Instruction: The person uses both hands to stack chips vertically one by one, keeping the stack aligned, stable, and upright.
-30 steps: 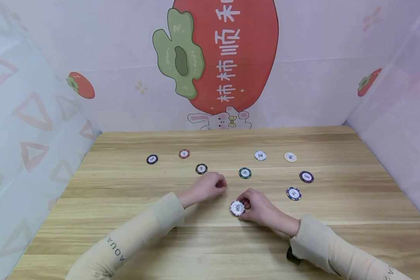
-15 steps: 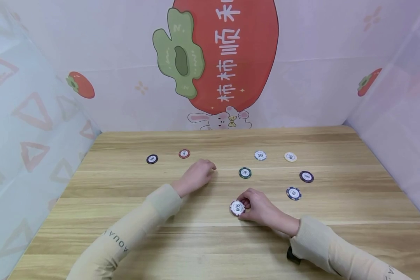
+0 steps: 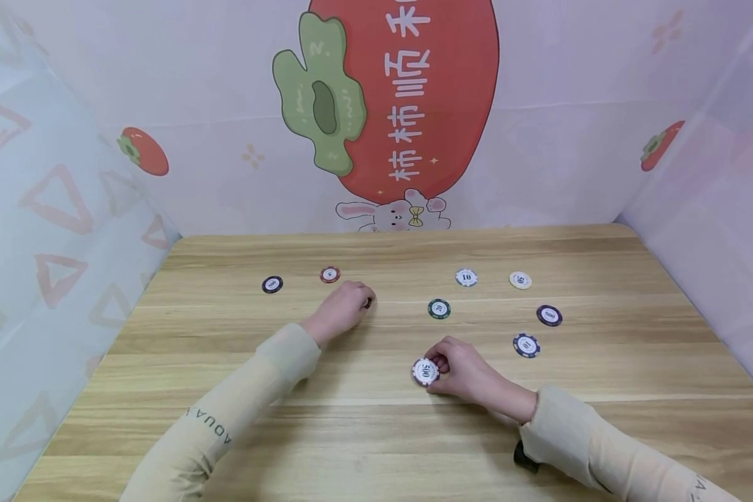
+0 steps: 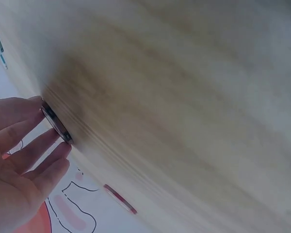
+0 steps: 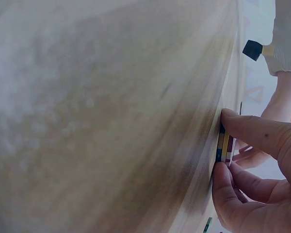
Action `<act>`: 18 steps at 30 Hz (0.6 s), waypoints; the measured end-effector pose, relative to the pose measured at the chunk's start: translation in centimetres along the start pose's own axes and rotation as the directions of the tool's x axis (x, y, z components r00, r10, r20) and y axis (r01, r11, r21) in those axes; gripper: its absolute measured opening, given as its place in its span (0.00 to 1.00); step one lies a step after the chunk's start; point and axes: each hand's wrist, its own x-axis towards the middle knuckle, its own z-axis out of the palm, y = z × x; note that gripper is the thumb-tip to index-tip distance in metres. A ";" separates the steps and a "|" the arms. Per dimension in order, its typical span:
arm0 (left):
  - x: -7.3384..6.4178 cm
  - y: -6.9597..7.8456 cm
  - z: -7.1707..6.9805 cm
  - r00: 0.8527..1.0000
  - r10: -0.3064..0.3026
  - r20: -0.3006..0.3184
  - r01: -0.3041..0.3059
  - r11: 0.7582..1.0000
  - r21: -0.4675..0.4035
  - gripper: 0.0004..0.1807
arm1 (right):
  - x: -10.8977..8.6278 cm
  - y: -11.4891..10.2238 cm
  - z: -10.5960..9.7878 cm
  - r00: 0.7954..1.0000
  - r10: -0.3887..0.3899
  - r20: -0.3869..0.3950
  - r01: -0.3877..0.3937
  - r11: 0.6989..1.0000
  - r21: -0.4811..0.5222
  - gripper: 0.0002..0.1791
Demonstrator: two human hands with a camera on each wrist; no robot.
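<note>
On the wooden table, my left hand (image 3: 344, 309) pinches a black poker chip at its edges, and the hand mostly covers it in the head view. The left wrist view shows this black poker chip (image 4: 56, 122) edge-on between thumb and fingertips, close over the wood. Nearer the front, my right hand (image 3: 467, 369) grips a small stack of poker chips (image 3: 425, 373) by its sides. A white-faced 500 tops it. Edge-on in the right wrist view, the stack (image 5: 225, 145) shows blue, yellow and maroon layers between thumb and fingers.
Beyond the left hand lie a red 5 chip (image 3: 330, 274) and a dark 500 chip (image 3: 272, 284). Toward the right are a green 20 chip (image 3: 439, 309), a light-blue 10 (image 3: 467, 277), a yellow-edged 50 (image 3: 520, 280), a purple 500 (image 3: 549, 316) and a blue 10 (image 3: 526, 345).
My left hand has moved left and back from near the stack to the black 10 chip, and its fingers have closed around it. The right hand stays at the stack.
</note>
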 end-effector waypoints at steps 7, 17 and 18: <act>-0.1 -0.1 -0.2 1.000 -0.005 0.009 0.005 1.000 -0.001 0.13 | 0.1 0.0 0.0 1.000 -0.008 0.001 0.008 1.000 -0.005 0.21; 0.0 -0.1 -0.6 0.998 -0.065 -0.006 0.065 0.998 0.005 0.17 | 0.0 -0.2 0.0 1.000 -0.001 -0.004 0.001 1.000 -0.005 0.21; 0.0 0.0 -0.6 0.997 -0.076 -0.004 0.076 0.997 0.012 0.18 | 0.0 -0.3 0.0 1.000 0.000 -0.004 0.000 1.000 -0.004 0.21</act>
